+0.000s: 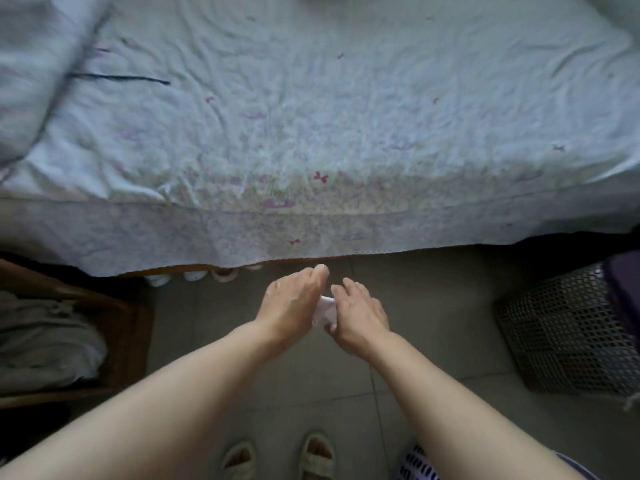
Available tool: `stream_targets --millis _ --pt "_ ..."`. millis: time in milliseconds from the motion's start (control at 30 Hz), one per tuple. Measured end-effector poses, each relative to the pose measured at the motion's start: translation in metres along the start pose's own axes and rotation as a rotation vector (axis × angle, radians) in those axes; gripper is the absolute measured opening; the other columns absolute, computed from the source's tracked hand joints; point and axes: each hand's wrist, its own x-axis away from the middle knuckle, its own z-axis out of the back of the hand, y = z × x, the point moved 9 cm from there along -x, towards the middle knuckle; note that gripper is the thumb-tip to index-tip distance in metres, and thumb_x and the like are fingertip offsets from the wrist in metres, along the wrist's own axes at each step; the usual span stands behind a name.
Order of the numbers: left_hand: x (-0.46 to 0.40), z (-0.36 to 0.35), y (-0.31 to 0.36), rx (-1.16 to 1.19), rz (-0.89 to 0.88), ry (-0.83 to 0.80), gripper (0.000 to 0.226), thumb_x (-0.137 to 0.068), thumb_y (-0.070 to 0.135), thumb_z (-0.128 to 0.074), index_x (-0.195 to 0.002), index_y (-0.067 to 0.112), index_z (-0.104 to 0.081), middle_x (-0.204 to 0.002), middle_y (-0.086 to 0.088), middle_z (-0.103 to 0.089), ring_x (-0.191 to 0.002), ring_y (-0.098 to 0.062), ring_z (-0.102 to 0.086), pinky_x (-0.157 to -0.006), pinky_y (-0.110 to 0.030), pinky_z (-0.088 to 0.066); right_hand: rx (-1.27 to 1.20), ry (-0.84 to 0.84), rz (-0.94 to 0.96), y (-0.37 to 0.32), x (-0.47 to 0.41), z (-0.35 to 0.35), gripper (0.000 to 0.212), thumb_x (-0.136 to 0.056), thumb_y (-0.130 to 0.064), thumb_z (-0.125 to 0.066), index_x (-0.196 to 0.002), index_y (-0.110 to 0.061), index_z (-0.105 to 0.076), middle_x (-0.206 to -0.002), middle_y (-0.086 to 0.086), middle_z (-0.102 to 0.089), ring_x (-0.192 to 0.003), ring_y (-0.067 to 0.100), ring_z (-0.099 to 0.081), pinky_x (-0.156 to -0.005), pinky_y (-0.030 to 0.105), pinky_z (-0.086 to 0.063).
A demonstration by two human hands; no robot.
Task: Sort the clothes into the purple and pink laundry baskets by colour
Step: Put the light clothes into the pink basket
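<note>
Nearest the camera, two bare forearms are stretched forward over the tiled floor, with sandalled feet seen below them and the rim of a pale slotted basket at the bottom edge, its colour hard to judge. Between the left hand and the right hand a small white garment is pressed; the grip of both hands is closed on it, palms facing, though what kind of item it is cannot be told. It is held above the floor, just in front of the bed, whose patterned sheet carries no other clothes. A dark mesh basket with a purple cloth over its rim stands to the right, and a wooden crate of pale fabric to the left. The step in hand is judged to be the sorting of one of the last pieces. A choice of basket by colour is called for next, then a carry and release. No brand, label or writing can be read.
</note>
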Motion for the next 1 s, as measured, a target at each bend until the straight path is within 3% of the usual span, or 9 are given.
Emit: stream_targets --millis 133,233,367,467,733,1000 --pt "0.018 0.047 0.049 -0.025 -0.036 -0.018 0.028 -0.088 0.023 -0.053 -0.111 0.011 -0.042 -0.111 -0.004 -0.054 -0.103 -0.029 -0.055 -0.066 -0.027 -0.026 -0.063 0.025 -0.080 0.016 0.048 0.043 0.030 -0.092 -0.031 -0.051 -0.117 -0.016 -0.059 -0.137 0.004 -0.043 -0.127 0.026 -0.044 -0.092 0.035 -0.041" --pt "0.027 0.064 0.073 -0.099 -0.061 -0.021 0.023 -0.087 0.016 -0.055 -0.108 0.015 -0.046 -0.111 -0.003 -0.053 -0.101 -0.027 -0.057 -0.066 -0.029 -0.029 -0.080 0.104 -0.136 0.026 0.081 0.071 0.025 -0.093 -0.023 -0.047 -0.106 -0.013 -0.065 -0.118 0.007 -0.059 -0.112 0.029 -0.057 -0.076 0.028 -0.039" --pt "0.048 0.074 0.110 -0.125 -0.095 -0.034 0.017 -0.085 0.012 -0.057 -0.099 0.016 -0.049 -0.103 -0.002 -0.053 -0.094 -0.027 -0.057 -0.065 -0.031 -0.032 -0.146 0.170 -0.213 0.044 0.133 0.092 0.022 -0.091 -0.011 -0.042 -0.094 -0.009 -0.064 -0.113 0.012 -0.064 -0.107 0.031 -0.059 -0.071 0.028 -0.035" --pt "0.072 0.081 0.144 -0.157 -0.143 -0.015 0.013 -0.087 0.015 -0.055 -0.095 0.018 -0.046 -0.100 -0.001 -0.057 -0.095 -0.027 -0.059 -0.066 -0.031 -0.032 -0.148 0.238 -0.206 0.054 0.183 0.104 0.022 -0.091 -0.010 -0.044 -0.069 -0.013 -0.044 -0.110 0.014 -0.063 -0.103 0.032 -0.060 -0.069 0.029 -0.034" --pt "0.164 0.074 0.243 -0.151 -0.279 -0.030 0.021 -0.089 0.012 -0.051 -0.090 0.015 -0.031 -0.094 -0.012 -0.065 -0.087 -0.035 -0.060 -0.065 -0.034 -0.035 -0.186 0.459 -0.272 0.098 0.333 0.108 0.005 -0.093 -0.013 -0.044 -0.094 -0.014 -0.039 -0.106 0.017 -0.063 -0.100 0.036 -0.060 -0.067 0.031 -0.033" --pt "0.230 0.054 0.367 -0.210 -0.447 -0.068 0.016 -0.089 0.014 -0.053 -0.101 0.014 -0.043 -0.097 -0.010 -0.065 -0.089 -0.033 -0.062 -0.064 -0.033 -0.036 -0.196 0.554 -0.407 0.181 0.451 0.084 0.015 -0.092 -0.003 -0.038 -0.089 -0.016 -0.033 -0.101 0.018 -0.062 -0.086 0.033 -0.058 -0.065 0.033 -0.029"
